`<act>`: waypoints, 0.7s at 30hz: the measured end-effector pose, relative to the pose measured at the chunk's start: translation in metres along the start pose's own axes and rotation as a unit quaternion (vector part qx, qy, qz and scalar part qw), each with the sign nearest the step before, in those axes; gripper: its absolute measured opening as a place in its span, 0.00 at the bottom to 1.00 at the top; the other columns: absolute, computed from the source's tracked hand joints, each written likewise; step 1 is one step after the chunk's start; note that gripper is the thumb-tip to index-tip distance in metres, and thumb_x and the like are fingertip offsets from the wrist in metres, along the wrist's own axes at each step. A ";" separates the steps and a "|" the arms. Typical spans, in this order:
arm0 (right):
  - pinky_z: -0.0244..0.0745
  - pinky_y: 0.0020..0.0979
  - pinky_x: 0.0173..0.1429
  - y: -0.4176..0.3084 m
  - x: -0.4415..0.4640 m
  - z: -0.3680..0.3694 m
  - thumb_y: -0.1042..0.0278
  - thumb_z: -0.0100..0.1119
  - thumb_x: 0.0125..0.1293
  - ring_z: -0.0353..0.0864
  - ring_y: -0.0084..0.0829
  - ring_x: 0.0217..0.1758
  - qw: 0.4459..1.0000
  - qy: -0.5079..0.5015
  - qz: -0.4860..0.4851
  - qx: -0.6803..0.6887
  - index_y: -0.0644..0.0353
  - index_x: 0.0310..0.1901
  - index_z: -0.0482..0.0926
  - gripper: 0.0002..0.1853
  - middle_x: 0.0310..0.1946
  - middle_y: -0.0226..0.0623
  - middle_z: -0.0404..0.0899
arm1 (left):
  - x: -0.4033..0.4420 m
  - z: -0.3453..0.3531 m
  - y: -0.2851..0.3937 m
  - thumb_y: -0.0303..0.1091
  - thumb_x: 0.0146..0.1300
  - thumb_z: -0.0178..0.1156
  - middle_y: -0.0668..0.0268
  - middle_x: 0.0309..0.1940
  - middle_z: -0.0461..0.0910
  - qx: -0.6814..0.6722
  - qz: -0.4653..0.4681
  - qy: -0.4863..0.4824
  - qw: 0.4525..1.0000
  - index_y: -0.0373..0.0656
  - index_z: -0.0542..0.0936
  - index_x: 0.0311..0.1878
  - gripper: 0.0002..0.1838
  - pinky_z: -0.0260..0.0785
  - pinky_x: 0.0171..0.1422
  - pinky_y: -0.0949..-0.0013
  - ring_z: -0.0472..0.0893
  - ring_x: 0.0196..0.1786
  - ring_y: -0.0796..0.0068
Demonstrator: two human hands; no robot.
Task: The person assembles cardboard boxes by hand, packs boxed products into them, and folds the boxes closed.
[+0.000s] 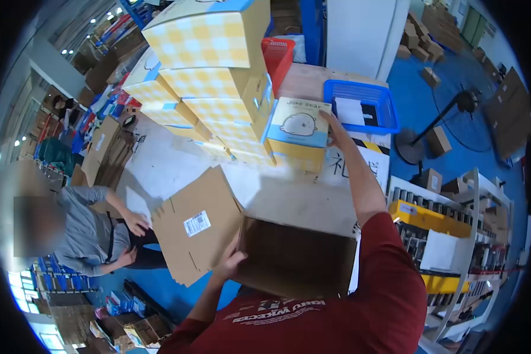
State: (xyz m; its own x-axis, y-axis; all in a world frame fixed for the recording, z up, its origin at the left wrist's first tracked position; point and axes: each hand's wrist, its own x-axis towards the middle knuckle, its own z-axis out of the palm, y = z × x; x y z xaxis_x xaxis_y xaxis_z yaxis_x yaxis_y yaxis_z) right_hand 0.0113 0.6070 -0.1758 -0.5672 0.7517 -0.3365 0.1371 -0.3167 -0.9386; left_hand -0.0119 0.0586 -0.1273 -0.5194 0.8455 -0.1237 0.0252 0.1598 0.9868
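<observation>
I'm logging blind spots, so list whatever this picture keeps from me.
All in the head view:
Print on the white label: too small.
Bottom of the open carton: lost in shadow.
Full grip of the left hand: some fingers hidden by the hand itself.
Fingertips of the right hand: blurred.
Inside of the red basket: partly behind the checked boxes.

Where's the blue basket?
In the head view, the blue basket is at the upper right, on the table, just right of the bear box and the right hand.
</observation>
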 end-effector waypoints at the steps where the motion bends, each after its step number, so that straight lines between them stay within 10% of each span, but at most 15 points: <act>1: 0.76 0.51 0.42 0.000 0.003 0.009 0.34 0.68 0.60 0.82 0.41 0.51 1.000 -0.020 0.015 0.013 0.45 0.71 0.67 0.42 0.57 0.35 0.78 | 0.001 0.000 0.001 0.32 0.60 0.57 0.64 0.58 0.78 -0.036 -0.025 0.009 0.999 0.35 0.65 0.79 0.40 0.71 0.55 0.72 0.77 0.54 0.76; 4: 0.75 0.46 0.42 0.023 -0.032 0.015 0.41 0.70 0.60 0.81 0.38 0.50 0.996 0.017 0.035 0.077 0.46 0.70 0.67 0.40 0.56 0.35 0.78 | -0.009 0.007 0.001 0.33 0.59 0.58 0.62 0.63 0.76 -0.123 -0.091 0.023 0.988 0.34 0.65 0.79 0.41 0.72 0.58 0.71 0.77 0.59 0.74; 7: 0.76 0.39 0.50 0.009 -0.117 -0.004 0.56 0.74 0.59 0.81 0.34 0.53 0.980 0.108 0.005 0.168 0.48 0.71 0.68 0.38 0.57 0.36 0.78 | -0.001 0.012 -0.001 0.32 0.56 0.58 0.55 0.80 0.59 -0.221 -0.097 0.022 0.970 0.31 0.55 0.83 0.49 0.46 0.83 0.62 0.57 0.81 0.63; 12: 0.76 0.44 0.67 -0.070 -0.328 -0.048 0.64 0.73 0.54 0.78 0.42 0.65 0.894 0.031 -0.446 0.039 0.59 0.68 0.68 0.39 0.62 0.46 0.75 | 0.022 0.017 -0.001 0.28 0.54 0.57 0.52 0.84 0.54 -0.224 0.061 0.008 0.973 0.32 0.51 0.84 0.51 0.41 0.88 0.62 0.52 0.86 0.61; 14: 0.73 0.47 0.71 -0.074 -0.411 -0.041 0.64 0.74 0.54 0.76 0.51 0.68 0.916 0.001 -0.369 0.156 0.61 0.67 0.70 0.38 0.63 0.53 0.74 | 0.025 0.016 0.006 0.26 0.55 0.56 0.52 0.84 0.55 -0.198 0.069 0.012 0.978 0.32 0.51 0.84 0.50 0.42 0.87 0.62 0.54 0.86 0.61; 16: 0.75 0.49 0.68 -0.064 -0.446 -0.021 0.60 0.76 0.55 0.77 0.57 0.66 0.914 -0.029 -0.404 0.019 0.61 0.59 0.76 0.31 0.62 0.59 0.75 | 0.024 0.012 -0.008 0.24 0.59 0.54 0.52 0.83 0.58 -0.285 0.045 -0.009 0.957 0.33 0.53 0.84 0.46 0.47 0.86 0.64 0.58 0.84 0.62; 18: 0.79 0.50 0.64 -0.046 -0.465 -0.024 0.56 0.77 0.55 0.80 0.58 0.63 0.773 -0.033 -0.557 -0.301 0.60 0.53 0.81 0.27 0.62 0.60 0.76 | 0.015 0.009 -0.005 0.25 0.61 0.54 0.51 0.83 0.58 -0.250 0.022 -0.017 0.968 0.33 0.54 0.84 0.45 0.49 0.85 0.64 0.59 0.84 0.62; 21: 0.79 0.44 0.62 -0.015 -0.481 -0.044 0.56 0.74 0.60 0.82 0.50 0.59 0.811 0.006 -0.442 -0.383 0.58 0.51 0.85 0.21 0.57 0.56 0.79 | 0.016 0.000 0.011 0.28 0.66 0.56 0.50 0.82 0.60 -0.169 0.011 -0.009 0.986 0.35 0.56 0.83 0.42 0.53 0.84 0.64 0.62 0.82 0.63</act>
State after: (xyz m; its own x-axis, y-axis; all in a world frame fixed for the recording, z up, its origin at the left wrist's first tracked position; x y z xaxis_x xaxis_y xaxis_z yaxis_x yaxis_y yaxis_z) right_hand 0.3176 0.2757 -0.0036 -0.7114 0.4959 0.4980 0.1474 0.7981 -0.5842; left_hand -0.0199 0.0739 -0.1185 -0.5074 0.8558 -0.1010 -0.2506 -0.0344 0.9675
